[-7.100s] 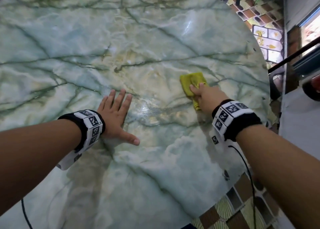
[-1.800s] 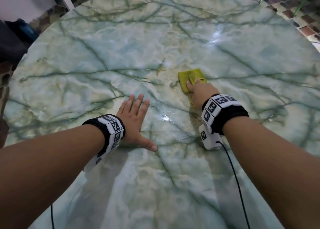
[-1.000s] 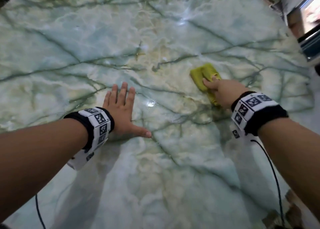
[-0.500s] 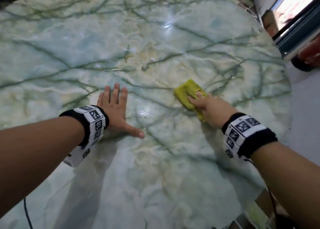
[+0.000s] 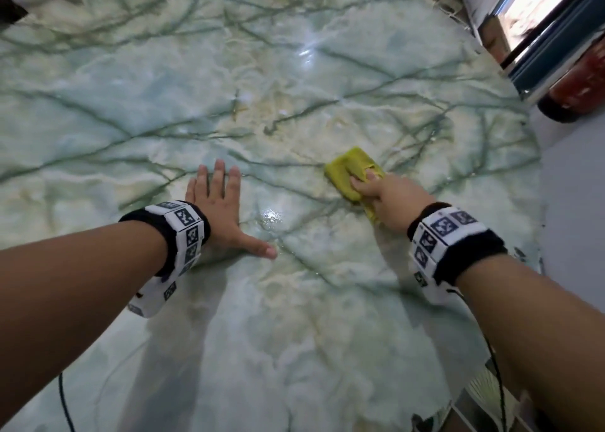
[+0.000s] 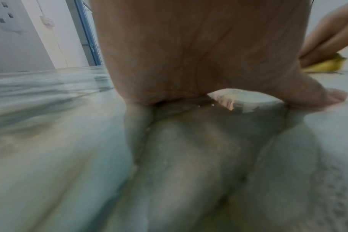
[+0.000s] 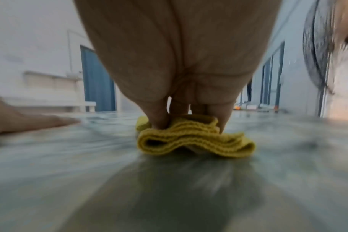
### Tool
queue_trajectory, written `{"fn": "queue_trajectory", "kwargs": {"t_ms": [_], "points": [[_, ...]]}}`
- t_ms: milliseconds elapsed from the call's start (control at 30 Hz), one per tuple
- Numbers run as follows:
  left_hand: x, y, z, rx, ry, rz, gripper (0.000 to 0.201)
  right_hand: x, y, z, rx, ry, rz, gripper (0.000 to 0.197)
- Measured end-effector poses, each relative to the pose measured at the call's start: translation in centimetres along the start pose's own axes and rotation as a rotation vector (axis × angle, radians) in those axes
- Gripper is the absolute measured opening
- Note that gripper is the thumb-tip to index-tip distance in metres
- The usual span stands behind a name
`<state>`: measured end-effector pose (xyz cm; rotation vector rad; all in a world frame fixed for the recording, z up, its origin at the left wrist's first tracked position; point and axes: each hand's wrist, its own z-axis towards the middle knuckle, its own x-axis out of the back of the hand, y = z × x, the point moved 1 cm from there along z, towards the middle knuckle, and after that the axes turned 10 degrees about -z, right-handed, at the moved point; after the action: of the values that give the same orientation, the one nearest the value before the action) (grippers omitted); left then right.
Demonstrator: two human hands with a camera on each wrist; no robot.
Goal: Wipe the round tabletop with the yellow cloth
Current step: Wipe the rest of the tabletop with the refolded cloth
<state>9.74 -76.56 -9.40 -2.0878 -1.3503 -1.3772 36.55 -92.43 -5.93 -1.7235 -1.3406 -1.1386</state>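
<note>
Compared with half a second before, the yellow cloth (image 5: 352, 174) and the right hand (image 5: 391, 199) have moved a little to the right over the counter (image 5: 294, 317), while the left hand (image 5: 221, 209) has stayed at the same place. The cloth is folded in several layers and lies flat on the green-veined marble surface, to the right of the middle and not far from the right edge. The fingers (image 7: 158, 116) of the right hand are curled down on the near part of the cloth; in the right wrist view the thumb and the other fingers pinch the layers from two sides and press them against the stone. The far part of the cloth comes out free in front of the hand. The left hand lies flat on the counter with the palm down, its fingers (image 5: 217, 178) straight and close together, the thumb spread out to the right. It is well apart from the cloth. Both wrists carry black bands (image 5: 453, 240) with printed white markers, and a thin cable (image 5: 497, 382) hangs from the right one
</note>
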Motion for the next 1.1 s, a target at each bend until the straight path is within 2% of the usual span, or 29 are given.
{"fn": "queue_trajectory", "kwargs": {"t_ms": [67, 133, 200, 267, 333, 367, 433, 533, 600, 700, 767, 833, 900, 967, 1033, 1100], "points": [[0.0, 0.0, -0.1, -0.001, -0.006, -0.002, 0.179, 1.8, 1.8, 2.8, -0.147, 0.014, -0.075, 0.05], [0.0, 0.1, -0.1, 0.001, -0.01, -0.004, 0.179, 2.7, 0.0, 5.3, -0.148, 0.027, -0.102, 0.057], [0.2, 0.2, 0.0, 0.009, -0.015, -0.003, 0.179, 2.6, -4.1, 5.9, -0.042, 0.005, -0.115, 0.06], [0.3, 0.2, -0.1, 0.019, -0.027, 0.001, 0.179, 1.8, -8.3, 3.9, 0.118, -0.011, -0.15, 0.062], [0.4, 0.1, -0.1, 0.015, -0.037, 0.005, 0.178, 0.1, -8.7, 0.7, 0.21, -0.026, -0.106, 0.061], [0.3, 0.0, 0.0, 0.01, -0.037, 0.005, 0.179, -0.7, -7.4, -0.8, 0.193, -0.021, -0.032, 0.059], [0.3, -0.1, 0.0, -0.002, -0.031, -0.003, 0.179, -1.4, -2.5, -2.4, 0.062, 0.037, 0.049, 0.055], [0.3, -0.1, 0.2, -0.008, -0.037, -0.004, 0.18, 0.5, 4.2, -1.0, -0.219, 0.027, -0.088, 0.051], [0.2, 0.0, 0.2, -0.004, -0.041, 0.002, 0.18, 2.1, 4.6, 1.3, -0.257, 0.012, -0.094, 0.049], [0.2, 0.0, 0.2, 0.005, -0.04, 0.012, 0.182, 1.6, -1.4, 3.5, -0.125, -0.005, -0.071, 0.057], [0.3, 0.0, 0.3, 0.014, -0.045, 0.009, 0.183, 0.5, -7.2, 1.8, 0.058, -0.07, -0.098, 0.067], [0.4, 0.1, 0.3, 0.014, -0.054, 0.007, 0.182, -0.9, -9.3, -1.5, 0.161, -0.095, -0.08, 0.071], [0.5, 0.1, 0.2, 0.005, -0.059, 0.004, 0.181, -1.9, -6.6, -4.3, 0.119, -0.035, 0.028, 0.06], [0.5, 0.1, 0.2, -0.002, -0.059, 0.005, 0.181, -2.0, -1.3, -5.0, -0.02, 0.046, 0.072, 0.053], [0.5, 0.1, 0.2, 0.0, -0.059, 0.003, 0.181, -0.8, 3.5, -3.7, -0.173, 0.066, 0.003, 0.05], [0.5, 0.1, 0.1, 0.007, -0.061, 0.005, 0.181, 0.7, 5.5, -1.0, -0.308, 0.056, -0.011, 0.052]]}}
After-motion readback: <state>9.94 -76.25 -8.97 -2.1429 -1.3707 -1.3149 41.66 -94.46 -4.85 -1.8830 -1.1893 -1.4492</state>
